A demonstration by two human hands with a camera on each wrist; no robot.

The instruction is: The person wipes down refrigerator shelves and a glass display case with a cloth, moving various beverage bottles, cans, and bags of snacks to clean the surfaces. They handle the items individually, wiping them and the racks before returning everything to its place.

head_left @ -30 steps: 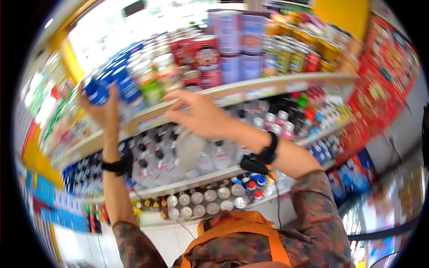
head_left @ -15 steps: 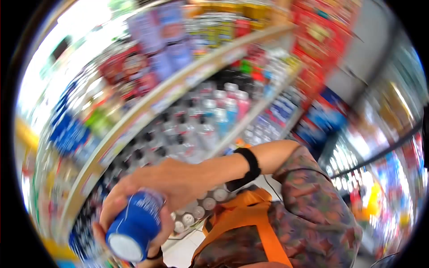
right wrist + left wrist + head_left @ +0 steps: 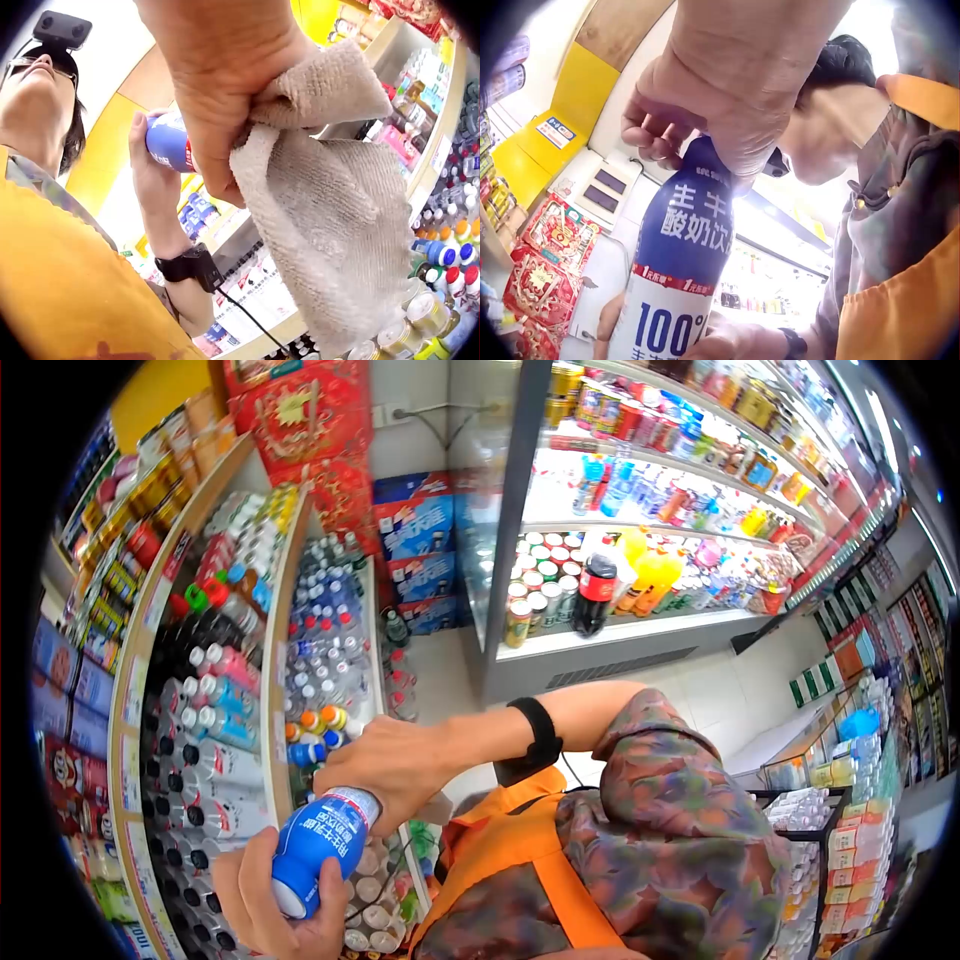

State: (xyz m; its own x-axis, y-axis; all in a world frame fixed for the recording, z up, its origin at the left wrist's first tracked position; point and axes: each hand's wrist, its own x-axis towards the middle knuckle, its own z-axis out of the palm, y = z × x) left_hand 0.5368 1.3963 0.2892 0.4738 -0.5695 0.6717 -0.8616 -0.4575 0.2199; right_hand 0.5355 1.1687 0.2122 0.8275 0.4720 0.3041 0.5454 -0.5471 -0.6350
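A blue and white bottle (image 3: 322,845) lies tilted between the two hands. My left hand (image 3: 265,900) grips its blue upper end, with the thumb along one side. In the left wrist view, the bottle (image 3: 679,240) shows its red band and white lower part, and fingers of the other hand touch it low down. My right hand (image 3: 385,760) is at the white end. A crumpled grey-beige ribbed cloth (image 3: 330,217) hangs from my right hand (image 3: 225,97) in the right wrist view. How the right fingers meet the bottle beneath is partly hidden.
Shelves (image 3: 130,760) of bottles and cans stand on the left. A lit drinks cooler (image 3: 620,630) is ahead, with a dark cola bottle (image 3: 595,595) at its front. Blue cartons (image 3: 420,540) are stacked beside it. A rack (image 3: 850,860) of bottles stands at the right.
The left hand has taken the blue bottle from the shelf and brought it close to the body. The right hand has come to the bottle, and the head view has swung right towards the cooler.
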